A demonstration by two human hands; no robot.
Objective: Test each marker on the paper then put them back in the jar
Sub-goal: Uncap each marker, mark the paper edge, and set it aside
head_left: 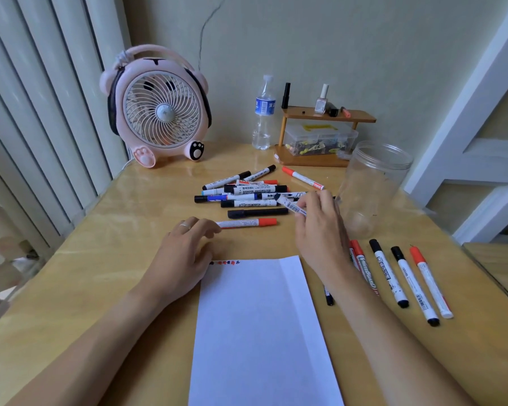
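**Marker lifted from pile, jar empty**

Yellow wooden table [106, 259] is seen against a pale wall, with vertical blinds at 9 o'clock. White paper [261, 332] is laid at 6 o'clock, and small red and blue test marks [225, 262] are seen along its top-left edge. A pile of markers [247, 190] is scattered at 12 o'clock from the paper. A clear jar [373, 186] is stood upright at 2 o'clock, with nothing visible inside. A row of markers [405, 279], red- and black-capped, is laid at 3 o'clock beside the paper, partly hidden by the right forearm.

Right hand [320, 227] is curled around a white marker [291, 204], which is pinched at the pile's right edge, just beside the jar. Left hand [185, 247] is held relaxed, fingers loosely bent, with nothing gripped; a ring is worn, and the fingertips are touching or just beside the white end of a red-capped marker [247, 223] lying flat; contact cannot be confirmed.

At the back, a pink fan [159, 109] is placed at 11 o'clock, a water bottle [264, 112] at 12, and a small wooden shelf [326, 115] with a nail polish bottle [321, 99] at 1 o'clock.
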